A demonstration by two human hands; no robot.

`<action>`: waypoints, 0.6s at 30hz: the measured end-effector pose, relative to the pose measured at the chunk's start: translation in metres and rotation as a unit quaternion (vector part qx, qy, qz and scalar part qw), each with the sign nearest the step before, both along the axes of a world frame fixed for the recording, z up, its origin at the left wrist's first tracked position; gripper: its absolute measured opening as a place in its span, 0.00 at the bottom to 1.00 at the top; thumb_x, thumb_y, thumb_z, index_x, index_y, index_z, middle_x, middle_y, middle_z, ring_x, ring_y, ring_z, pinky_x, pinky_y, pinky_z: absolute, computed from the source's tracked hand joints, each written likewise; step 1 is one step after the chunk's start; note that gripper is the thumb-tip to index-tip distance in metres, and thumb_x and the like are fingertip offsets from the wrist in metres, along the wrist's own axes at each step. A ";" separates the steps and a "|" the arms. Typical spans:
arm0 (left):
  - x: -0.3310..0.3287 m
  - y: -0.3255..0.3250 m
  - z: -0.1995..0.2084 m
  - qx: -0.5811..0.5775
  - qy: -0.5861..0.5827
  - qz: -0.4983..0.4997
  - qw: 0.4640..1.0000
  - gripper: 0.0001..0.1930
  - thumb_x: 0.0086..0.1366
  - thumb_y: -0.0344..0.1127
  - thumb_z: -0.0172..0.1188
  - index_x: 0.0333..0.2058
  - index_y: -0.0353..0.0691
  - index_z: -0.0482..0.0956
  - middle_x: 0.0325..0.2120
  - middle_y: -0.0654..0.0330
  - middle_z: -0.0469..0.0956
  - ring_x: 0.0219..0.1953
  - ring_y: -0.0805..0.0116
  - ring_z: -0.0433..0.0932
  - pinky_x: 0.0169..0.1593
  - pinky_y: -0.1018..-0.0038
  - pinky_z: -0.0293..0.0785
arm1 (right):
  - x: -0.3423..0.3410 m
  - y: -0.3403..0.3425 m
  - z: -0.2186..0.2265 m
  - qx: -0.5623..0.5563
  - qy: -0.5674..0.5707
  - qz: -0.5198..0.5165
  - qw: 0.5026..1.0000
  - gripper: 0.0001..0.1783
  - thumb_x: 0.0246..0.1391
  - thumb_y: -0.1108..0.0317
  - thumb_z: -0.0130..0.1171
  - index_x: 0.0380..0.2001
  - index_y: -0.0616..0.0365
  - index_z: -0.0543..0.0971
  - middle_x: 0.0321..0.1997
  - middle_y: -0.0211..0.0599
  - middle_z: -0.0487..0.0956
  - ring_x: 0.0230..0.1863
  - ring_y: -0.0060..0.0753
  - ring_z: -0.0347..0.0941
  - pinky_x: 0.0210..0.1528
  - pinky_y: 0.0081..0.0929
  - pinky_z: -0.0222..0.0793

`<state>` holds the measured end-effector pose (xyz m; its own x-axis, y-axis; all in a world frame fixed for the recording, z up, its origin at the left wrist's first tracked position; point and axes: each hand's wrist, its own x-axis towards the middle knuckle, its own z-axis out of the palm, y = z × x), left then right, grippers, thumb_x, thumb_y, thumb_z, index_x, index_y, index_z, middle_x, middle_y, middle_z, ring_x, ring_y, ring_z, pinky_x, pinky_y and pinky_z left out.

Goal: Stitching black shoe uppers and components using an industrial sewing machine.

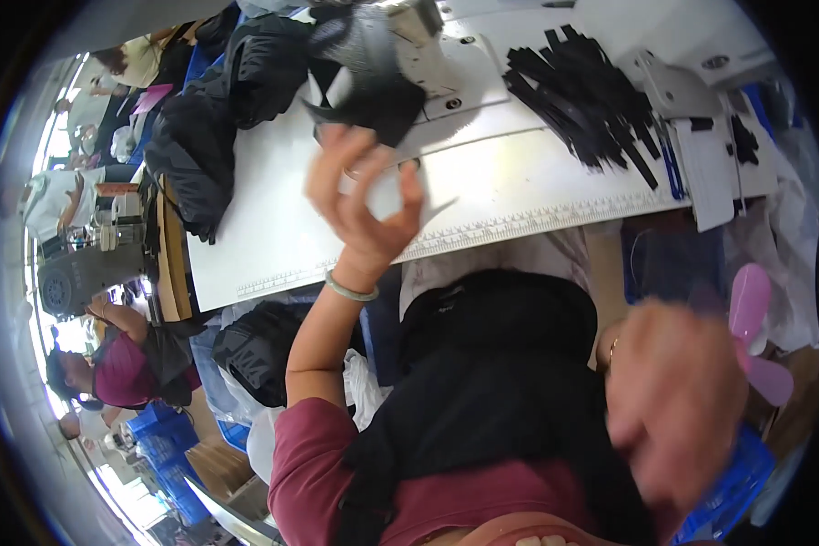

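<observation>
My left hand (364, 200), with a pale bangle at the wrist, is raised over the white sewing table. Its fingers are apart and nothing shows between them. Just beyond the fingertips lies a dark fabric piece (373, 109), beside the metal plate (464, 68) of the sewing machine; whether the fingertips touch it I cannot tell. My right hand (678, 400) is off the table at the right, in front of my body and close to the camera. Motion smears its fingers, so what it holds, if anything, does not show.
Black fabric strips (582, 105) lie in a pile at the right. Blue-handled snips (672, 168) are near the table's right end. Black fabric bundles (191, 136) hang over the left edge. A pink fan (751, 300) stands at the right. Co-workers (132, 359) sit at the left.
</observation>
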<state>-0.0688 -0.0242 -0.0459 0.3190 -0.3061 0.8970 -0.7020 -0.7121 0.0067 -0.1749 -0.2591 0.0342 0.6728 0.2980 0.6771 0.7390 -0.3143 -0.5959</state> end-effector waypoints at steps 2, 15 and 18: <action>-0.009 -0.027 -0.005 0.100 0.101 -0.154 0.978 0.16 0.44 0.24 0.61 0.36 0.39 0.74 0.36 0.57 0.73 0.43 0.58 0.74 0.43 0.65 0.69 | -0.011 -0.001 0.008 0.268 0.005 0.207 0.941 0.09 0.53 0.69 0.52 0.33 0.57 0.81 0.36 0.31 0.80 0.24 0.26 0.69 0.33 0.24 0.64; 0.085 -0.133 -0.014 0.164 0.278 -0.212 0.922 0.11 0.55 0.30 0.57 0.39 0.39 0.75 0.39 0.58 0.73 0.41 0.57 0.73 0.44 0.68 0.73 | -0.030 -0.038 0.005 0.520 -0.053 0.426 0.739 0.13 0.40 0.86 0.54 0.28 0.59 0.82 0.44 0.31 0.75 0.17 0.29 0.70 0.13 0.21 0.51; 0.088 -0.138 -0.008 0.196 0.303 -0.249 0.899 0.12 0.55 0.32 0.59 0.39 0.42 0.75 0.40 0.60 0.73 0.43 0.60 0.72 0.45 0.68 0.72 | -0.016 -0.041 0.009 0.476 -0.083 0.466 0.741 0.13 0.43 0.85 0.50 0.28 0.59 0.81 0.43 0.35 0.74 0.17 0.30 0.69 0.13 0.23 0.52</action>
